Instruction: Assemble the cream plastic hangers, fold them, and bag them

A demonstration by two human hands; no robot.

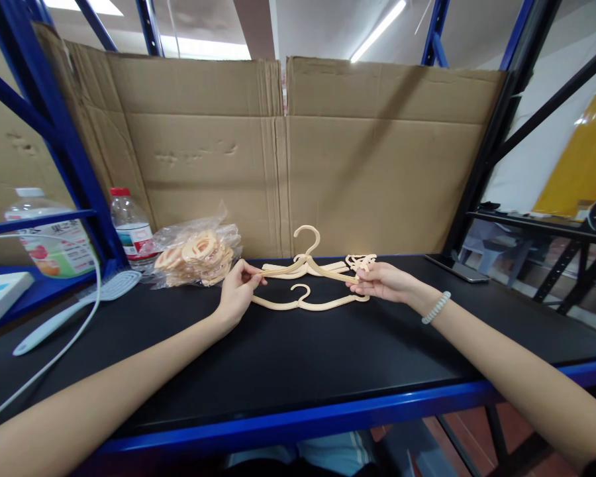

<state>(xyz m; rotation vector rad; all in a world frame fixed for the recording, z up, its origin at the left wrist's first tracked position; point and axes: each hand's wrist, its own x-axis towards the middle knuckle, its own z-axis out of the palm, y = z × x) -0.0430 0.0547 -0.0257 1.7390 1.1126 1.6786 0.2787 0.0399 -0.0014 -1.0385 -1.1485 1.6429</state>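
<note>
My left hand (237, 291) and my right hand (381, 281) pinch opposite ends of a cream-coloured clothes hanger (322, 270), its hook pointing up. They hold it above the black tabletop. Below it on the table lies a second hanger (283, 306), its hook towards the back. Another hanger (273, 270) or more lies behind the held one, partly hidden by it. Near my right fingers rests a small bunch of pale looped pieces (360, 260). To the left of my left hand sits a clear plastic bag (198, 255) full of similar cream pieces.
A hairbrush (79, 308) and a white cable (74, 338) lie at the left, beside a red-capped bottle (132, 228) and a larger jug (54, 238). A phone-like flat object (455, 267) lies back right. Cardboard (213, 159) walls the back; blue posts (64, 132) stand leftward.
</note>
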